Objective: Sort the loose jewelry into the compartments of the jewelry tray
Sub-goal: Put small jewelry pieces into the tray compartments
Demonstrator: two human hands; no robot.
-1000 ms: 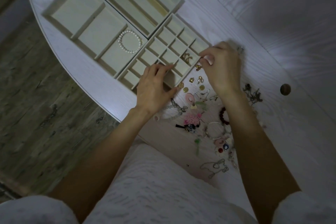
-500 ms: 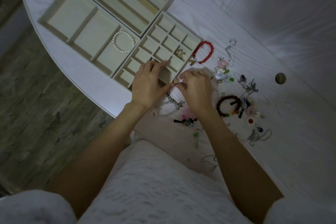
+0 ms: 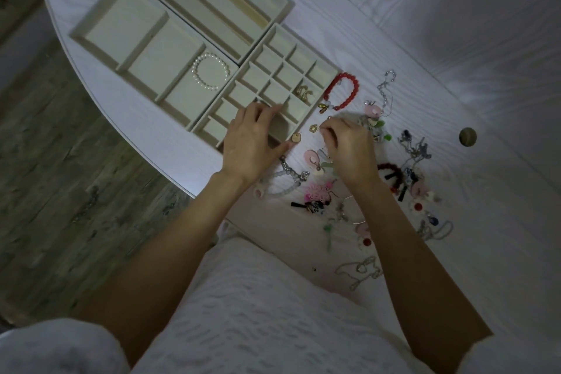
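My left hand [image 3: 253, 143] rests spread on the jewelry tray [image 3: 324, 70] while my right hand [image 3: 349, 146], back from the tray's far edge, pinches a small gold piece from the loose jewelry [image 3: 406, 173] on the worktop [image 3: 455, 39], the next charm about to be sorted.

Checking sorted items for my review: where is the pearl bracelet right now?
In the head view, the pearl bracelet lies in the nearest compartment of the large-compartment tray, left of the small-grid tray.

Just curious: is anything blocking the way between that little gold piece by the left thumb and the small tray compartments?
Mostly the left hand itself: it rests across the small-compartment tray beside the gold piece, covering the nearest cells. The farther cells are open.
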